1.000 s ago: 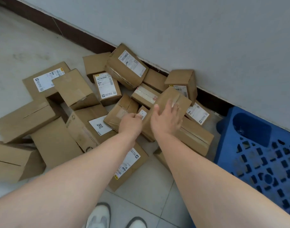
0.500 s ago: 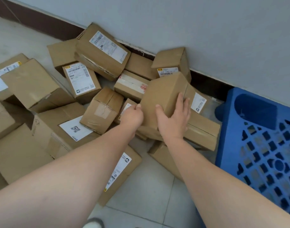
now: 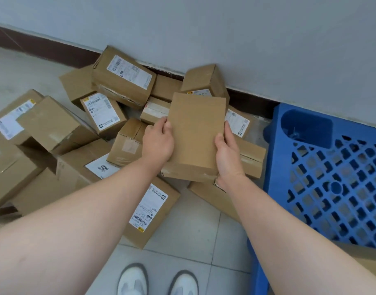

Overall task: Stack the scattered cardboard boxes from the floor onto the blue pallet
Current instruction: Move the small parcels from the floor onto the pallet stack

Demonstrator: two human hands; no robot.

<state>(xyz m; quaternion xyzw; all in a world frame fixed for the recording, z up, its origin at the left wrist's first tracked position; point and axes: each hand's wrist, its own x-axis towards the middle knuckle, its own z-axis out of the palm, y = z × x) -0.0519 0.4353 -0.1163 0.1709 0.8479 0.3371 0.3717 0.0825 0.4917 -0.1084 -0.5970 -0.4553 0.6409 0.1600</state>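
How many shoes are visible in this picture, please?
2. The left shoe and the right shoe stand side by side on the tiled floor at the bottom edge. Both are white and partly cut off by the frame.

Plain box (image 3: 195, 133) gripped at both sides.
Blank face up; labelled boxes (image 3: 121, 79) lie scattered under and left of the grip, blue pallet (image 3: 274, 162) to its right.

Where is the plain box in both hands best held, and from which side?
Likely by its two long edges, one hand from each side, as the left hand and right hand hold the plain box now: its broad face looks too wide for one hand.
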